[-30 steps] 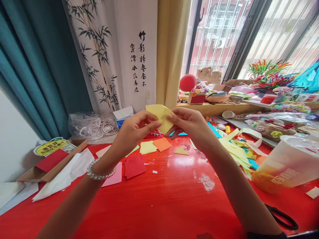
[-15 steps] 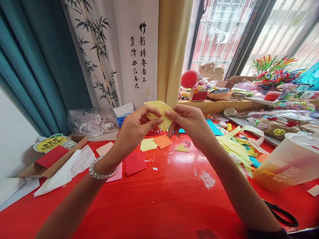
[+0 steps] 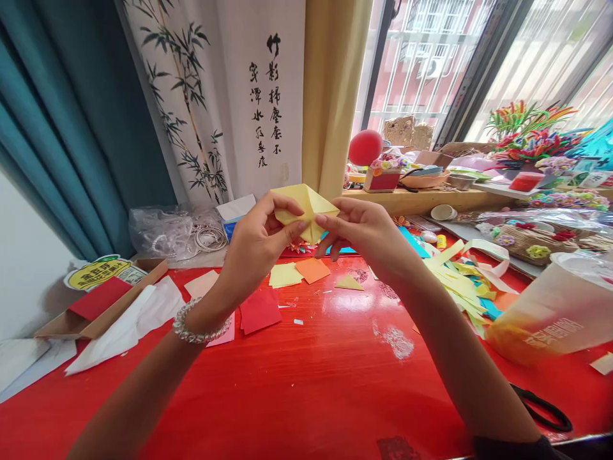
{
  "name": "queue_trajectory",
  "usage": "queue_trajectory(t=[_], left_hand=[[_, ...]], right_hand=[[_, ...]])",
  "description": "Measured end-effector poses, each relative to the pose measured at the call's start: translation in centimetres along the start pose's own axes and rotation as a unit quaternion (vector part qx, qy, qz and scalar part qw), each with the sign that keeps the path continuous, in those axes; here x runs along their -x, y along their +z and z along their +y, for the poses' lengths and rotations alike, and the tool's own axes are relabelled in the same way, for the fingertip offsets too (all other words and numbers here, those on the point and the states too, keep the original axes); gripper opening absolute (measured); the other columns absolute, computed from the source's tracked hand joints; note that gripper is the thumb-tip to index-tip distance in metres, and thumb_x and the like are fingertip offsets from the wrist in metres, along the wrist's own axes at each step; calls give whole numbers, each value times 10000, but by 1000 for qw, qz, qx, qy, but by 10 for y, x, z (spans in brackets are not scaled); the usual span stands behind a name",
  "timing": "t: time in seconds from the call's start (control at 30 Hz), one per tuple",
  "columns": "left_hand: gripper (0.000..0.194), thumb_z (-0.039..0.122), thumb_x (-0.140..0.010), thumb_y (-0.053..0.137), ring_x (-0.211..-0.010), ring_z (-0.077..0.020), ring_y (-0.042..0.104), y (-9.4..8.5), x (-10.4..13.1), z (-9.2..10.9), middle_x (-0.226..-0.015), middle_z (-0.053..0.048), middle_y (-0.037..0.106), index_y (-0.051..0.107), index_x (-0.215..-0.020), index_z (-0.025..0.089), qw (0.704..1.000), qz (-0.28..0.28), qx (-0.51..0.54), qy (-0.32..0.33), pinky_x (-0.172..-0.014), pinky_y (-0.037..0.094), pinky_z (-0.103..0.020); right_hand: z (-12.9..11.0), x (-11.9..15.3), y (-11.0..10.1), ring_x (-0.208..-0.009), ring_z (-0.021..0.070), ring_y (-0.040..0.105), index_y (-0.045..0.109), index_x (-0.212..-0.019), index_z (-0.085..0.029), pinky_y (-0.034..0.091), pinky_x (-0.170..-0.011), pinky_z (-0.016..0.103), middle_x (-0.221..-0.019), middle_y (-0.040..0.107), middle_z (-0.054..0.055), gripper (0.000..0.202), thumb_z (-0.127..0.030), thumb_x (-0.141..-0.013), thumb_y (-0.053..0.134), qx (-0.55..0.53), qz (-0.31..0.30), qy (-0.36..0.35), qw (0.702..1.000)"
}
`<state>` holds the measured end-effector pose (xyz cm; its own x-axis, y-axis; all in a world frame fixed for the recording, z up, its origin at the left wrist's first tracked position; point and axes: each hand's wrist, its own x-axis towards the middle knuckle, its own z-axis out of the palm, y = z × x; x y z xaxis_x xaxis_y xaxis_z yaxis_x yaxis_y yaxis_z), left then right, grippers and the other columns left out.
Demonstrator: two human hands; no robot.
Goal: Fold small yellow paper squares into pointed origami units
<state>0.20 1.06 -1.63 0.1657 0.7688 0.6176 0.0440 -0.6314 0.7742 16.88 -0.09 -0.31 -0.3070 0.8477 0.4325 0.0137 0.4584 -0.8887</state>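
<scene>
A creased piece of yellow folded paper (image 3: 306, 199) is held up above the far part of the red table (image 3: 306, 364). My left hand (image 3: 268, 223) pinches its left side between thumb and fingers. On the other side, my right hand (image 3: 357, 227) grips the paper, its thumb tip close to the left thumb at the middle crease. Below the hands lie yellow squares (image 3: 285, 275), an orange square (image 3: 313, 270) and a small yellow folded triangle (image 3: 349, 282). Red paper squares (image 3: 260, 311) lie nearer, by my left forearm.
On the right are a pile of paper strips (image 3: 454, 281), a large plastic cup (image 3: 550, 313) and black-handled scissors (image 3: 543, 409). A cardboard tray (image 3: 90, 329) sits at the left. A cluttered windowsill (image 3: 426, 203) with a red balloon (image 3: 365, 148) runs along the back.
The yellow paper has been turned and spread wider, with its creases now meeting between the thumbs. Both hands have stayed in nearly the same place.
</scene>
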Motion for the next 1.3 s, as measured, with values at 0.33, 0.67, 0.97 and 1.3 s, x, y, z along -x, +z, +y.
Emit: queue_trajectory(t=[0.33,0.67,0.97,1.3], left_hand=[[167,203,-759,671,-631,-91,564,0,0,-5,-738,28,561,531,-849,207,999,23,-8,27,-530,492,-195],[160,219,-777,642,-675,-92,552,1,1,-5,-798,18,553,510,-867,215,999,32,-27,13,-600,500,-209],[132,206,-796,615,-714,-100,568,3,3,-3,-808,12,558,496,-853,211,999,36,-24,22,-597,505,-206],[595,230,-710,714,-847,-149,644,-10,-5,-2,-1005,-22,611,432,-1230,299,998,-44,-29,22,-714,548,-255]], right_hand=[[0,1,5,-603,122,679,655,-733,-107,532,-538,192,-676,690,39,234,-335,-775,686,-16,-75,82,994],[-2,3,7,-600,121,672,656,-751,-123,530,-556,223,-673,694,36,242,-362,-782,670,5,-61,75,995],[-4,4,5,-609,122,674,661,-764,-118,535,-568,225,-688,698,44,241,-358,-780,675,8,-66,66,996],[-5,3,-7,-555,127,659,649,-744,-119,544,-541,244,-657,685,43,215,-331,-770,678,32,-91,81,992]])
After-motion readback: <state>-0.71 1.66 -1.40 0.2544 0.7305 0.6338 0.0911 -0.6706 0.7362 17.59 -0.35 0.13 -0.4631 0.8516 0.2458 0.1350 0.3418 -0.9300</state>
